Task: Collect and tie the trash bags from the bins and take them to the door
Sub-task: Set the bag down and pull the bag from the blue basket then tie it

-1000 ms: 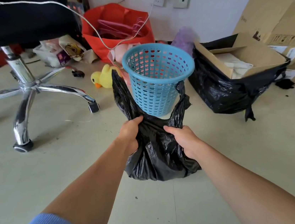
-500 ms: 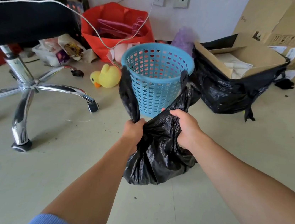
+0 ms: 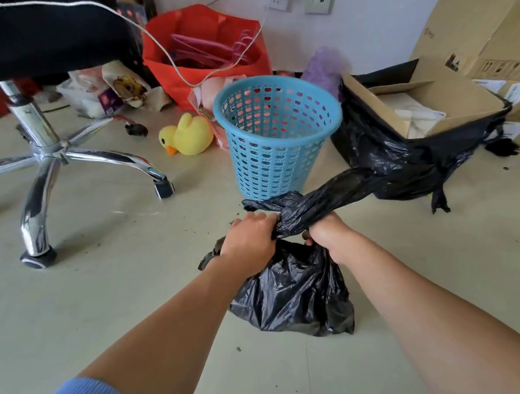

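Observation:
A small black trash bag (image 3: pixel 296 293) sits on the floor in front of me, its two top ends twisted and crossed above it. My left hand (image 3: pixel 250 241) grips one twisted end at the bag's neck. My right hand (image 3: pixel 329 234) grips the other, which stretches up and to the right as a long black strip (image 3: pixel 345 187). The blue perforated bin (image 3: pixel 273 133) stands upright just behind the bag, with no bag in it.
An office chair with a chrome base (image 3: pixel 47 154) stands at the left. A yellow toy duck (image 3: pixel 187 135), a red bag of hangers (image 3: pixel 205 46) and clutter line the wall. A larger black bag holding a cardboard box (image 3: pixel 417 134) sits at the right, cartons behind it.
The two upright ends of the bag have been pulled across each other and twisted. My hands moved closer together at the neck, and the right end now stretches out to the right.

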Tool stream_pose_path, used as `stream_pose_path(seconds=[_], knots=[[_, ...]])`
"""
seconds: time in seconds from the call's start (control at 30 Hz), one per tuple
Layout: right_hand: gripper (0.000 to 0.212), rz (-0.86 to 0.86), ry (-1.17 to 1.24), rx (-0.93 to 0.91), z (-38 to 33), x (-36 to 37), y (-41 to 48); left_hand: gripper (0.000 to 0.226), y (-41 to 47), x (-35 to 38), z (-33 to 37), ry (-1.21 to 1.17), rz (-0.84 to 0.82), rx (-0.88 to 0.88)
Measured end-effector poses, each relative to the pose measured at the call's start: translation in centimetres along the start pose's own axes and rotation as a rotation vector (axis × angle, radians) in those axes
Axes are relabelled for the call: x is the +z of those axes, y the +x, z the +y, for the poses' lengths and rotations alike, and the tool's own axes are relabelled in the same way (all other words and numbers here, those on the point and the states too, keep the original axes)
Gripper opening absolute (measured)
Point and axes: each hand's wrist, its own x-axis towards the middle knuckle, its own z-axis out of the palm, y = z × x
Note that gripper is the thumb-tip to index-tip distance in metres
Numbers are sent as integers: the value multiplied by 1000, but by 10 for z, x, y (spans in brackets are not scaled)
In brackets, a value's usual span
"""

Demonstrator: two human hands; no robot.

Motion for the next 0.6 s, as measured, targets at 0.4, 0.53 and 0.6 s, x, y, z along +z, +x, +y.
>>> stream_pose_path(seconds=[0.4, 0.53, 0.6], knots=[[40, -150, 273, 144, -15, -20, -17, 16, 6, 9, 3, 166, -90, 79], [30, -45, 586, 200, -12, -23, -8, 11, 9, 6, 2, -496, -76, -142], [38, -189, 765, 208, -14, -32, -9, 13, 9, -1, -5, -1032, -89, -401]])
